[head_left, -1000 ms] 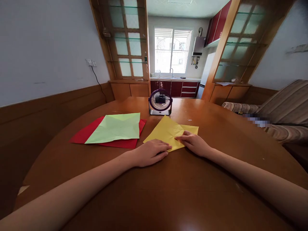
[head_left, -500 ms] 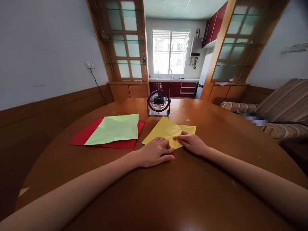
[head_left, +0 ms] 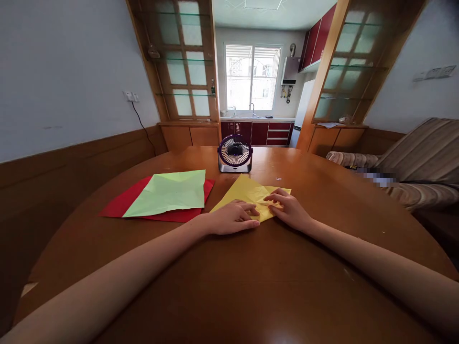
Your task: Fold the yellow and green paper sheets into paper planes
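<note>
**Pressing a yellow sheet flat with both hands**

Scanning from the left, I see a red paper [head_left: 118, 208] lying flat on the round wooden table [head_left: 251, 286], with a pale green paper [head_left: 168, 193] resting on top of it and covering most of its middle. Both sheets sit well apart from my hands.

Next comes my left hand [head_left: 233, 217]. It lies palm down with the fingers stretched out and close together, pointing right, resting on the near left edge of the yellow paper [head_left: 245, 190]. It grips nothing; it only presses down.

Beyond the yellow paper, at the far side of the table, a small purple desk fan [head_left: 234, 153] stands upright, facing me, just behind the sheet's far corner.

The yellow paper lies flat near the middle of the table, creased, one corner pointing toward the fan.

My right hand [head_left: 289, 208] rests on the paper's right part, fingers lightly curled and their tips touching the sheet close to the left hand's fingertips. I cannot tell whether it pinches a fold.
</note>
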Available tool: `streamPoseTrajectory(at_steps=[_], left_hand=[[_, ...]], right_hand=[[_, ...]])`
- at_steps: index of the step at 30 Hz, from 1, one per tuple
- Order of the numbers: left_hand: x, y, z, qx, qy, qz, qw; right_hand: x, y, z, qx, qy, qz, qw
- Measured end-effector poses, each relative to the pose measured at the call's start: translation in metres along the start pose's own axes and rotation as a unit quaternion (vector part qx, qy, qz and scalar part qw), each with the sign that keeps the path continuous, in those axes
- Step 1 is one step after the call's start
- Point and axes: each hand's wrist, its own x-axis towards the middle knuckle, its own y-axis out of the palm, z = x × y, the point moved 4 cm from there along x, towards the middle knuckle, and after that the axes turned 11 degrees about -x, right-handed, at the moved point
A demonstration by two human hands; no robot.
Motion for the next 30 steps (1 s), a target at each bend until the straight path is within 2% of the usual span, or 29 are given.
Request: streamPoseTrajectory(at_steps=[3,5,9,12,21,26,30], left_hand=[[0.001,0.000,0.006,-0.038,-0.005,0.004,0.999],[0.001,0.000,0.008,-0.052,-0.003,0.004,0.999],[0.001,0.000,0.008,-0.066,0.012,0.008,0.998],[0.001,0.000,0.009,-0.067,0.017,0.008,0.998],[-0.001,0.002,0.011,-0.050,0.029,-0.008,0.998],[-0.001,0.001,0.009,-0.040,0.023,-0.001,0.999],[-0.001,0.000,0.007,-0.041,0.018,0.003,0.999]], right_hand=[[-0.003,-0.007,0.008,-0.015,-0.096,-0.030,0.995],[-0.007,-0.010,0.016,-0.017,-0.160,-0.009,0.987],[-0.014,-0.011,0.026,-0.045,-0.232,0.061,0.970],[-0.016,-0.010,0.029,-0.072,-0.252,0.093,0.960],[-0.016,-0.008,0.028,-0.096,-0.268,0.133,0.949],[-0.014,-0.009,0.031,-0.145,-0.304,0.128,0.933],[-0.018,-0.017,0.024,-0.175,-0.318,0.108,0.925]])
